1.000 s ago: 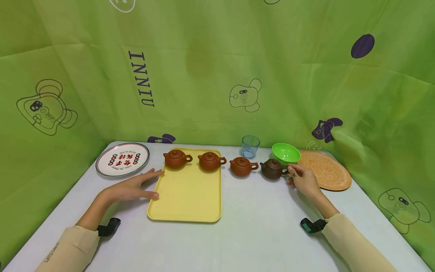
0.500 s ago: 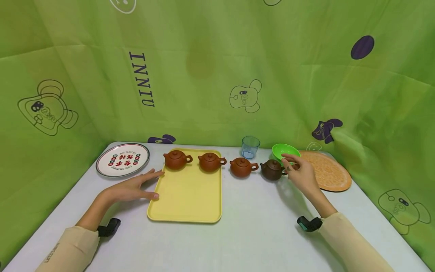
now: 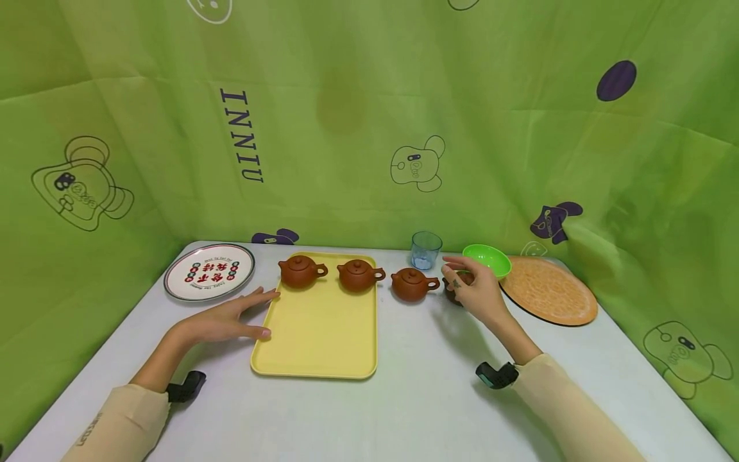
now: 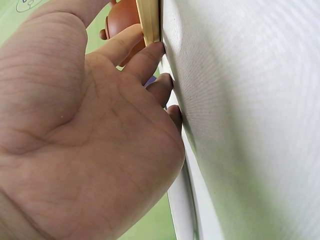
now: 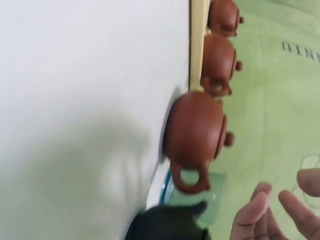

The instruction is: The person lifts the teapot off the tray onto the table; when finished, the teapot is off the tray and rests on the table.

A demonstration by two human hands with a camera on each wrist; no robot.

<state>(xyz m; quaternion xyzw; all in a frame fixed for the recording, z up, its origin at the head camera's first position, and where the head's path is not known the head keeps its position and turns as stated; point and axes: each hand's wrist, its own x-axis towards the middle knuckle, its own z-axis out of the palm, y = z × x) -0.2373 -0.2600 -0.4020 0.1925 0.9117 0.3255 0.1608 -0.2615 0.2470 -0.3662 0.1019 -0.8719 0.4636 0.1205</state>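
My left hand (image 3: 222,321) rests at the left edge of a yellow tray (image 3: 314,337), its spread thumb and fingers touching the rim. Two reddish-brown teapots, a left one (image 3: 297,274) and a right one (image 3: 355,278), stand at the tray's far end. Just off the tray's right side is a third reddish-brown teapot (image 3: 410,287), handle to the right. My right hand (image 3: 480,294) hovers over a dark brown teapot (image 3: 453,296) and partly hides it. In the right wrist view the fingers (image 5: 250,210) are loosely bent with nothing in them, above the dark teapot's spout.
Behind the teapots stand a clear blue cup (image 3: 425,250) and a green bowl (image 3: 491,258). An orange round mat (image 3: 548,292) lies at the right, and an oval plate (image 3: 209,271) with red characters at the left. A green curtain (image 3: 346,128) borders the white table (image 3: 427,398).
My right hand has let go of the dark teapot's handle, lifted, and moved left toward the third reddish-brown teapot. My left hand has stayed at the tray.
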